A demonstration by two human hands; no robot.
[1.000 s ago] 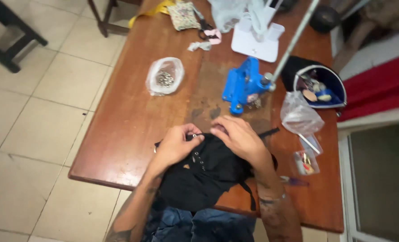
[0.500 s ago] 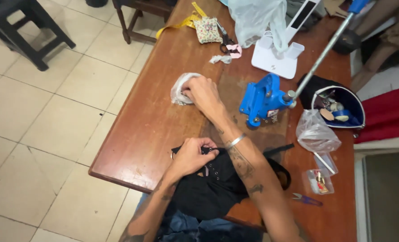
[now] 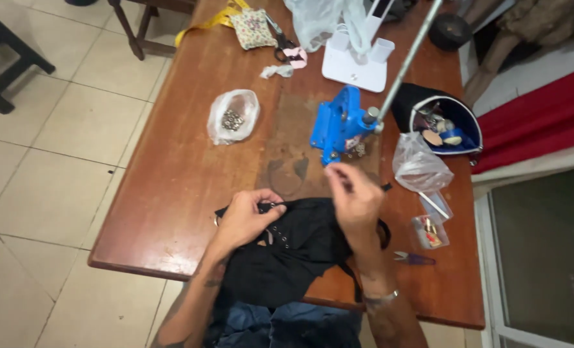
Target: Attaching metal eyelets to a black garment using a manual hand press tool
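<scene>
Black fabric garment [image 3: 287, 254] with small metal eyelets along one edge lies at the near edge of the brown wooden tabletop [image 3: 171, 193], part of it hanging off toward the person's lap. The left hand [image 3: 248, 216] presses down on the garment's upper edge, its grip closed on the cloth, which seems to keep that edge flat and steady. The right hand [image 3: 355, 196] hovers just above the fabric with fingertips pinched narrowly together; whether a small piece sits between them is too fine to tell. Just beyond that hand stands a blue hand press [image 3: 338, 125] with a long metal lever [image 3: 406, 58], placed within easy reach, a few loose metal bits scattered at its base. A clear plastic bag of small metal pieces [image 3: 233, 116] rests to the left of the press, apart from it. To the right are a crumpled clear bag [image 3: 421, 166], an open dark pouch with a blue rim [image 3: 445, 122] and small pliers [image 3: 416, 259]. Further back sit a white stand [image 3: 358, 61] and scissors [image 3: 280, 42]. Pale floor tiles [image 3: 61, 142] surround the tabletop.
</scene>
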